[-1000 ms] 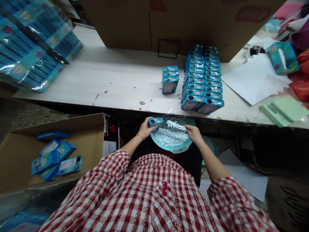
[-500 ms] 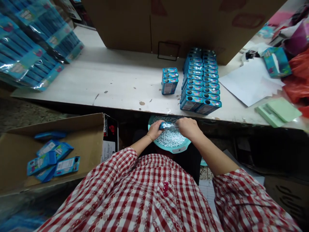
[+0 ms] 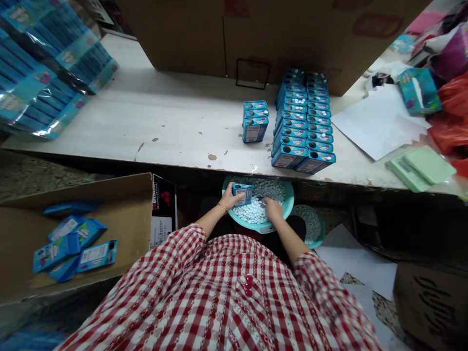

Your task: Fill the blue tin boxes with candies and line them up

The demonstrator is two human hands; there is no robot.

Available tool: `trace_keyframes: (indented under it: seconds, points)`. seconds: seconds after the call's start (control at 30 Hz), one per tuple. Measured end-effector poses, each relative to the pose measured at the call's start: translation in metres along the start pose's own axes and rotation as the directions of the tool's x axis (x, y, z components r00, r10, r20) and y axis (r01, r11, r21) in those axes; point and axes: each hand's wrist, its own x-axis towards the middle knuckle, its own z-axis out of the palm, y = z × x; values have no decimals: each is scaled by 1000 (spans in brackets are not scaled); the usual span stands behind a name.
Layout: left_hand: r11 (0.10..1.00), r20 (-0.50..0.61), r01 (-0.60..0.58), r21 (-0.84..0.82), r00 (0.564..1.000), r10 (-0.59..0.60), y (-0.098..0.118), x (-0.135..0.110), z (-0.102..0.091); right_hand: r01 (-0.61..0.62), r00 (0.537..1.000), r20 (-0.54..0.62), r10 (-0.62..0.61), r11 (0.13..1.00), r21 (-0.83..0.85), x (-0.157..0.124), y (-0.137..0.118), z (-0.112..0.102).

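Note:
My left hand [image 3: 229, 197] is closed around a small blue box [image 3: 242, 194], held upright over the left side of a turquoise basin [image 3: 288, 200]. Small white pellets [image 3: 252, 212] fill the basin, which rests at my lap below the table edge. Down among the pellets, my right hand [image 3: 273, 209] has its fingers closed on what looks like a small clear scoop, mostly hidden now. On the table ahead stand a short row of matching boxes [image 3: 255, 127] and a longer double row of boxes [image 3: 302, 156], some with white pellets on their tops.
A cardboard box [image 3: 127, 209] at left holds several blue packets [image 3: 97, 255]. Wrapped blue packs [image 3: 44, 83] lie at the table's left. A large carton [image 3: 190, 44] stands behind. To the right are white paper [image 3: 376, 122], a green scale [image 3: 420, 168] and a second basin [image 3: 321, 229] lower down.
My right hand has moved from the box's top down into the pellets. My left hand has tipped the box more upright and shifted slightly left. The view has shifted a little.

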Motion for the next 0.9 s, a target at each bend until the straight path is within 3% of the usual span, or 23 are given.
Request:
trace_keyframes:
  seconds: [0.1,0.23,0.43,0.6,0.7,0.8,0.9]
  points:
    - [998,24,31,-48,999,-30,-1,1,5,-50,997,-44,58,984,172,20,-16,25]
    - [995,-21,-60,-83,998,59,9,-7,-11,6,997,-72,23,924,383,29,0,27]
    - [976,-77,-195,98,976,203,22,-19,-40,104,992,-120,-46,834,542,13,37,-1]
    - [933,-22,-218,288,972,234,24,-19,-26,235,966,-229,-116,761,605,-4,41,-46]
    - [893,37,-251,373,966,256,27,-16,-11,248,964,-208,-167,847,470,-16,26,-80]
    - [859,78,-290,421,956,284,30,-14,-1,174,980,-121,-156,973,151,-27,0,-111]
    - [831,110,-315,459,948,299,32,-14,4,111,992,-54,-118,986,-127,-36,-29,-132]
